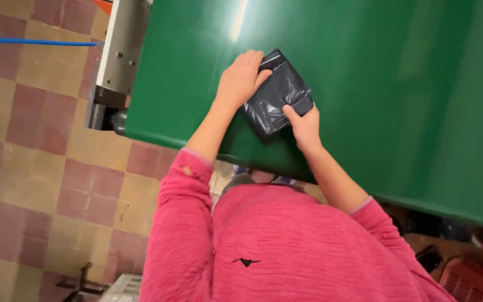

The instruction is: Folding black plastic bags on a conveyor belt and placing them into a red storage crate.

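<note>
Centre of frame: folded square of dark grey crinkled plastic bag [278, 95], flat on the glossy green tabletop [409, 100], close to its near edge. Left hand [241, 78] spread flat on the packet's upper-left corner, seemingly to keep the folds from springing open. Right hand [304, 124] at the lower-right corner, thumb on top, fingers hidden beneath, pinching the edge. Pink ribbed sleeves [180, 223] pushed back. Checkered tile floor [46, 168] along the left side.
</note>
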